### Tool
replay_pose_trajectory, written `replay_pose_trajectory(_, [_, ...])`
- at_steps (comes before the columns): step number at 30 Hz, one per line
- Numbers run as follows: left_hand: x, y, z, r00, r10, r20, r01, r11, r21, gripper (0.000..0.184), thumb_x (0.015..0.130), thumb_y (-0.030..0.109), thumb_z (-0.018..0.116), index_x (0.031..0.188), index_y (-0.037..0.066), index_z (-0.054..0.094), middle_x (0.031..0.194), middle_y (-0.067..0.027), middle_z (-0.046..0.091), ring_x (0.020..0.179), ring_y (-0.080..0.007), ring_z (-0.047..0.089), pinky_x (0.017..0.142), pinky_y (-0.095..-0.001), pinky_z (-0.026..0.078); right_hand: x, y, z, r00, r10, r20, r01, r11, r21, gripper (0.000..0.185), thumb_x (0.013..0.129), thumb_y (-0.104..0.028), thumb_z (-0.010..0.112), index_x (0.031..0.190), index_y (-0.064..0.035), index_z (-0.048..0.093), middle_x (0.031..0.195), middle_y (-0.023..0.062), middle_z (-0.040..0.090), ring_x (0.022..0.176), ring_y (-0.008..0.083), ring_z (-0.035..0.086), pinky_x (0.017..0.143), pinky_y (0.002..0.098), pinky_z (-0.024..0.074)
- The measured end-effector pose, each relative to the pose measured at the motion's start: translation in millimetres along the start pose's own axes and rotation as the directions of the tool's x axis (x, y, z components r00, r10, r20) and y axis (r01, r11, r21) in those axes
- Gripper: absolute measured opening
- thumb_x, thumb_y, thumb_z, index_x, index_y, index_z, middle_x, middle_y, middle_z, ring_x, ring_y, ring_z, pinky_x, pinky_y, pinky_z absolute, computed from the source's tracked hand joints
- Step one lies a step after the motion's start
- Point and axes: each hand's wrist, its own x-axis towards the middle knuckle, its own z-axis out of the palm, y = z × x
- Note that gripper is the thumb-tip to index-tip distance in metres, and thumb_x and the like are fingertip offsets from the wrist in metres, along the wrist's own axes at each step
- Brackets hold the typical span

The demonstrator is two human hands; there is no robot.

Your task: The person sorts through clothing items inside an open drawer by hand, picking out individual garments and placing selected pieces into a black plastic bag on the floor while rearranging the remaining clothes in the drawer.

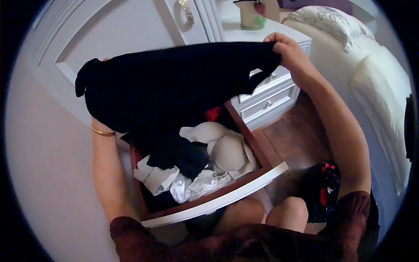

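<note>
A black garment [174, 78] is stretched out sideways between my two hands, above an open drawer [218, 198]. My right hand [286, 50] pinches its right end with fingers closed. The cloth covers most of my left hand [106, 59]; a fingertip shows at the top edge, and a gold bangle [103, 132] circles the wrist below. Which type of garment it is I cannot make out. Inside the drawer lie a beige bra [227, 150], a crumpled black cloth [185, 157], white satiny fabric [200, 185] and a bit of red cloth [213, 114].
A white wardrobe door [126, 30] rises behind the drawer. To the right stand a white nightstand [270, 98] with a pot [252, 15] on top and a bed [349, 65]. Dark cloth with red patches [321, 190] lies by my knees [286, 214], near the wooden floor [301, 135].
</note>
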Motion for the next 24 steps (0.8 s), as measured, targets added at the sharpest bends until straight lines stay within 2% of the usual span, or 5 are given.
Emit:
replay_pose_trajectory(2, [4.6,-13.5,3.8,0.984,-0.168,0.052,0.155,0.685,-0.712,0.026,0.094,0.016,0.047,0.116,0.002,0.050,0.114,-0.0069,0.057,0.109,-0.0201,0.051,0.102,-0.0320,0.037,0.2,-11.4,-17.0,1.000,0.027,-0.015,-0.026,0.997,0.067,0.019,0.085,-0.008,0.044,0.100,-0.0097,0.056,0.080,-0.0019,0.055,0.072,0.0059,0.053,0.066,0.0202,0.0432])
replay_pose_trajectory(8, [9.6,-10.4,21.3,0.986,0.153,0.073,-0.169,0.890,0.422,0.026,0.092,0.009,0.050,0.116,0.000,0.052,0.114,-0.0073,0.058,0.110,-0.0195,0.053,0.094,-0.0326,0.045,2.6,-33.7,-66.5,0.954,-0.293,0.058,0.273,0.777,-0.567,0.016,0.088,-0.015,0.056,0.101,-0.0050,0.056,0.078,-0.0034,0.055,0.073,0.0050,0.051,0.067,0.0213,0.0420])
replay_pose_trajectory(13, [3.0,-19.5,19.1,0.952,-0.300,-0.060,0.236,0.845,-0.479,0.031,0.091,0.010,0.051,0.122,0.002,0.051,0.117,-0.0067,0.058,0.107,-0.0174,0.055,0.093,-0.0305,0.045,-16.4,-82.5,-82.3,0.977,0.018,0.214,0.169,0.546,-0.820,0.021,0.084,-0.017,0.061,0.099,-0.0028,0.056,0.079,-0.0034,0.055,0.075,0.0047,0.050,0.068,0.0213,0.0408])
replay_pose_trajectory(19, [18.2,6.5,95.6,0.862,-0.497,-0.104,0.507,0.852,0.131,0.028,0.086,0.005,0.053,0.114,0.003,0.059,0.107,-0.0048,0.060,0.100,-0.0128,0.054,0.088,-0.0273,0.045,-27.5,-114.3,-64.0,0.991,0.107,0.077,-0.106,0.994,-0.008,0.018,0.090,-0.018,0.057,0.098,-0.0022,0.059,0.085,0.0035,0.061,0.067,0.0109,0.058,0.062,0.0199,0.0491])
replay_pose_trajectory(24, [22.4,79.4,198.2,0.936,-0.167,0.309,0.248,0.937,-0.245,0.039,0.088,0.020,0.058,0.122,0.000,0.052,0.109,-0.0079,0.059,0.103,-0.0157,0.056,0.092,-0.0311,0.044,-10.1,-114.3,14.2,0.979,0.138,0.151,-0.182,0.927,0.328,0.017,0.090,-0.009,0.051,0.101,0.0038,0.053,0.089,0.0119,0.062,0.076,0.0202,0.063,0.077,0.0286,0.0554])
